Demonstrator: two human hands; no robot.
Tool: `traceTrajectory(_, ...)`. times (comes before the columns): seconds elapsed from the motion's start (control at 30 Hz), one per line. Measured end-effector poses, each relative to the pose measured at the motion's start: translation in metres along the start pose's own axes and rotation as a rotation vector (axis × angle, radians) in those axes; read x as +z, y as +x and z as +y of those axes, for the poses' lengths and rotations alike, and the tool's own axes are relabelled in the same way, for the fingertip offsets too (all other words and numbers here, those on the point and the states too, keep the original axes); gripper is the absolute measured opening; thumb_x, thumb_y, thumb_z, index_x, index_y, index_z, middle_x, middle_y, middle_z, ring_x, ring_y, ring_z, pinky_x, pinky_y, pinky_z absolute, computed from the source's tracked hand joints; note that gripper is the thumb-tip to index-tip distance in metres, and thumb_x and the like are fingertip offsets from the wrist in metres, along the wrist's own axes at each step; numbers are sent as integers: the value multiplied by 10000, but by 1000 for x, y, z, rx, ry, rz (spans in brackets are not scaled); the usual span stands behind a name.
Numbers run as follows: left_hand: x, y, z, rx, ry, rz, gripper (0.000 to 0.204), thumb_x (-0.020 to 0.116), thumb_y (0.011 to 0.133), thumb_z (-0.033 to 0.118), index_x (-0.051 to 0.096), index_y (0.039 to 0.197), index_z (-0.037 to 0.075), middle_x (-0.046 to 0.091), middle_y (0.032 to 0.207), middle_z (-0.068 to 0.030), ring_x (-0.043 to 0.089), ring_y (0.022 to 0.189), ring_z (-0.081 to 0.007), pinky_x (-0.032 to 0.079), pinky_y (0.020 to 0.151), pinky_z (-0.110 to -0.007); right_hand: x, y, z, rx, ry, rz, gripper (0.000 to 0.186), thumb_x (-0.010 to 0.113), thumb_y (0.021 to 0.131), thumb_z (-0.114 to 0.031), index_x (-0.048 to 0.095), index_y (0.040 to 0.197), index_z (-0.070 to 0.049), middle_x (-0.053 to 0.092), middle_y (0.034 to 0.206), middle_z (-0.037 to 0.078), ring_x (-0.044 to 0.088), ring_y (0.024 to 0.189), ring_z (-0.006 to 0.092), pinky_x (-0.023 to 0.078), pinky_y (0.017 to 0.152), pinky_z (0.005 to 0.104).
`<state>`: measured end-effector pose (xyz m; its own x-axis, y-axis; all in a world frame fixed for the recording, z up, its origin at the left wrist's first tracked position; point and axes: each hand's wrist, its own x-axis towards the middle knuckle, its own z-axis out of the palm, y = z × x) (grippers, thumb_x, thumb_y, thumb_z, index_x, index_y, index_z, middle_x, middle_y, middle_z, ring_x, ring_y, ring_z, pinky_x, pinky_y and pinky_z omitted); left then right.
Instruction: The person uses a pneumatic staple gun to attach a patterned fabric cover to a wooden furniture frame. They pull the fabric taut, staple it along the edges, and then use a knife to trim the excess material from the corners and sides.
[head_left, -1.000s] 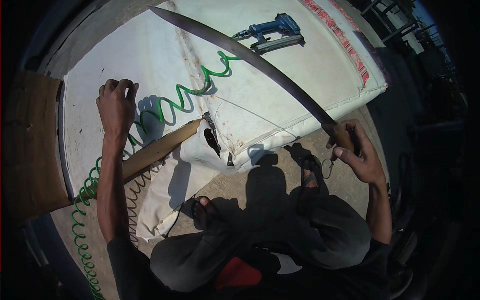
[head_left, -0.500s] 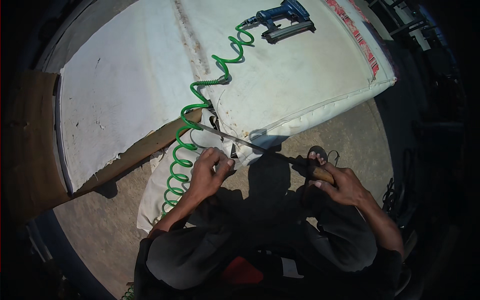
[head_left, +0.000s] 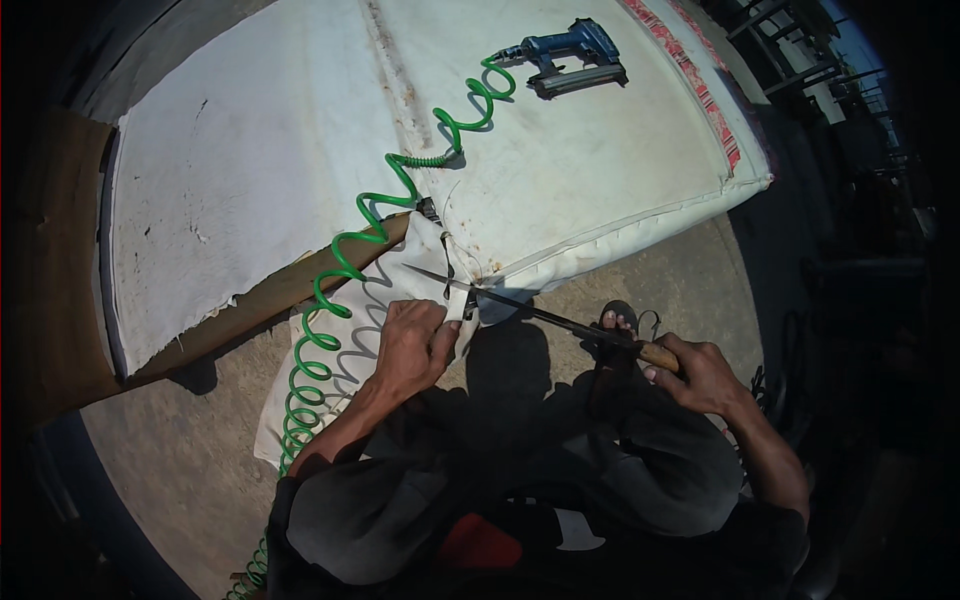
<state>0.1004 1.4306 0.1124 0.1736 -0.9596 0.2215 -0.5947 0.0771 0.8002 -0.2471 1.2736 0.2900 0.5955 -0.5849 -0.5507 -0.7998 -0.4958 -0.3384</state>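
Observation:
My right hand [head_left: 698, 375] is wrapped round the wooden handle of a long, narrow-bladed knife [head_left: 545, 316]. Its blade reaches left across the corner of a white padded upholstery piece [head_left: 590, 170], with the pointed tip over loose white fabric [head_left: 280, 415]. My left hand [head_left: 412, 345] pinches a fold of that fabric between thumb and fingers, just below the blade. Whether the edge touches the cloth I cannot tell. Dark bits show in the gap by the corner.
A blue staple gun [head_left: 575, 58] lies on the padded piece, joined to a green coiled air hose [head_left: 318, 340] running down past my left forearm. A wooden board edge [head_left: 290, 278] borders the white sheet [head_left: 230, 190] at left. Concrete floor [head_left: 165, 450] lies below.
The knife has shifted slightly left and down, its blade now across the fabric fold. My left hand has taken hold of the fold. The hose has swung left; the view has shifted slightly.

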Motion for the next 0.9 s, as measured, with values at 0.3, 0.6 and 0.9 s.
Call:
traceTrajectory(0.3,-34,-33,51,-44,-177,-687,173,653,837,160,644,807,-11,622,785,-186,635,811,-351,458,838,-433,22,39,-17,-80,-68,-9,377,685,927,-284,584,1161,-6,661,734,249,686,716,446,555,716,501)
traceTrajectory(0.6,-16,-31,28,-566,-310,-494,494,692,966,359,566,1285,3,643,1206,-191,632,1116,-278,500,950,-390,-20,47,29,-264,107,84,304,728,891,-269,638,1012,-5,682,759,195,681,643,321,504,588,405)
traceTrajectory(0.9,40,-26,20,-806,-534,-13,608,763,906,422,558,1260,-27,634,1109,-112,593,1051,-188,472,952,-333,-90,123,-23,-556,-302,-11,394,695,922,-442,641,999,-60,678,698,156,688,667,369,521,626,455)
